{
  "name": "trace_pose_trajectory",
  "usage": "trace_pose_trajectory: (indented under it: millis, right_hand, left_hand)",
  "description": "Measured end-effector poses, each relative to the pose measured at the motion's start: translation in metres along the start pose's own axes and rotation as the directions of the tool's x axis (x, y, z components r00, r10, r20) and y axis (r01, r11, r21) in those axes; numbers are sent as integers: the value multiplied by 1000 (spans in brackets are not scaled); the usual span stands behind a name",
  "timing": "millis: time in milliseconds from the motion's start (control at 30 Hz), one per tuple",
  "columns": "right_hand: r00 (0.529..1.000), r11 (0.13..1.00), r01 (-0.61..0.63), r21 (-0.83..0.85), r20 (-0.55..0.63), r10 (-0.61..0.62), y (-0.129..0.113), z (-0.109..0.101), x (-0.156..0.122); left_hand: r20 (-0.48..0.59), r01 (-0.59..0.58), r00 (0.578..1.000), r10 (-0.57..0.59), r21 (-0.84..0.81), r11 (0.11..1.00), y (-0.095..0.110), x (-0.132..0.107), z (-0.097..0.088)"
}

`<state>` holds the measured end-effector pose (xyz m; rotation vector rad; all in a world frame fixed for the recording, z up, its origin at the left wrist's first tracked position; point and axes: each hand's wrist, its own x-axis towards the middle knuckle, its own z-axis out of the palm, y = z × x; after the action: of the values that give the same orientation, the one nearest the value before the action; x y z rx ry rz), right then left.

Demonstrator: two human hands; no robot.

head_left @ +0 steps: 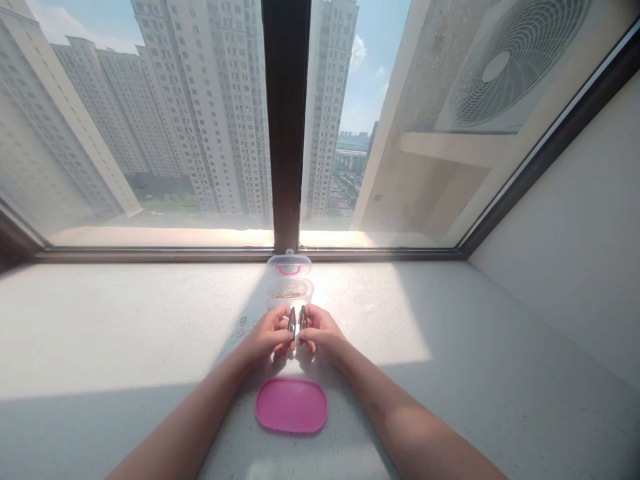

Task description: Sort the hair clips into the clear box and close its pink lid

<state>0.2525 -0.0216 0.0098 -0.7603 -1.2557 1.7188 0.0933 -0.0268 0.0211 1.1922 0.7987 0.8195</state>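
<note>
Left hand [270, 335] and right hand [320, 333] meet above the sill [475, 347]. Each grip is pinched closed on one dark clip: left clip [291, 320] and right clip [303, 317], upright, side by side, just before the clear box [289, 293]. A pink lid [292, 405] lies between the forearms.

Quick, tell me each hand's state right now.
Left hand: closed, pinching a dark hair clip.
Right hand: closed, pinching a second dark hair clip.
</note>
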Motion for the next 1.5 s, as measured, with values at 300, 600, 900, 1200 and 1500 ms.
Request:
trace_pose_trajectory:
  millis: [300,600,900,1200,1500]
  right_hand:
    - [1000,1000,11,10,-2,-11,-1,1,-1]
    - [1000,999,2,32,-16,-1,-2,2,-1]
    - [1000,1000,3,18,-29,-3,0,1,0]
    - [999,1000,-2,16,-35,2,-3,4,0]
    - [1000,1000,-1,-16,-2,1,1,0,-1]
  left_hand:
    - [2,-14,1000,14,-9,1000,-4,1,-2]
    - [9,-31,999,31,4,1000,-5,1,-3]
    - [12,-31,999,31,-4,1000,-7,2,-6]
    - [4,-31,1000,31,0,1000,-5,1,-3]
    - [-1,-24,1000,24,14,1000,-4,1,-2]
